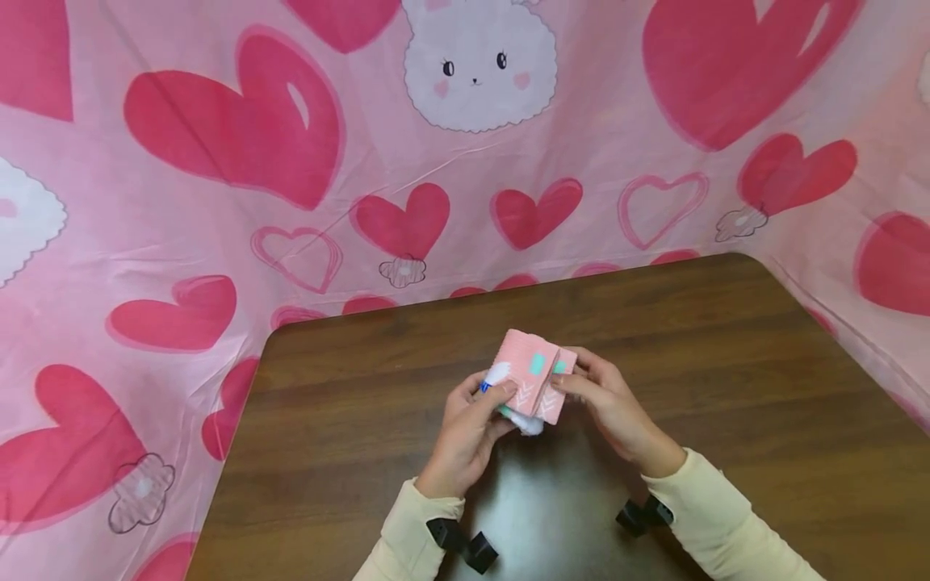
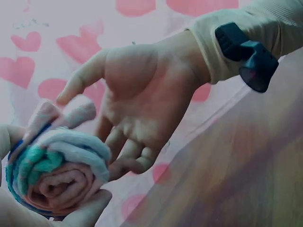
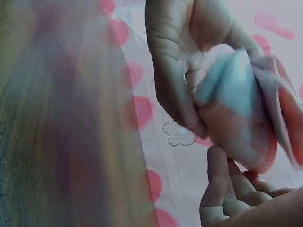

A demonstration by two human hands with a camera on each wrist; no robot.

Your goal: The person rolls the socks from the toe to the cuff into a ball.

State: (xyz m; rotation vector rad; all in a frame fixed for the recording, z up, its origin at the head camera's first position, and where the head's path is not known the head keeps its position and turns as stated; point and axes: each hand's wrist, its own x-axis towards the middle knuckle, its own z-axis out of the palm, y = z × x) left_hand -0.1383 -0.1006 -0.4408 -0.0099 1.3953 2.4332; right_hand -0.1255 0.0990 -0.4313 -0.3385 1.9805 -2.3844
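A rolled pair of pink socks [image 1: 521, 359], with white chevrons and mint-green patches, is held above the table between both hands. My left hand [image 1: 468, 436] grips it from the left, thumb on top and fingers underneath. On the other side, my right hand [image 1: 617, 407] pinches the right-hand pink flap between thumb and fingers. The left wrist view shows the end of the sock roll [image 2: 61, 187] as a spiral of pink, white, green and blue layers, with two loose flaps standing up. Motion blurs the socks [image 3: 241, 127] in the right wrist view.
A dark brown wooden table [image 1: 349, 420] lies beneath the hands. Pink cloth [image 1: 450, 161] with hearts and white animal faces hangs behind it and along both sides. Small black cameras [image 1: 465, 545] are worn at both cream sleeves.
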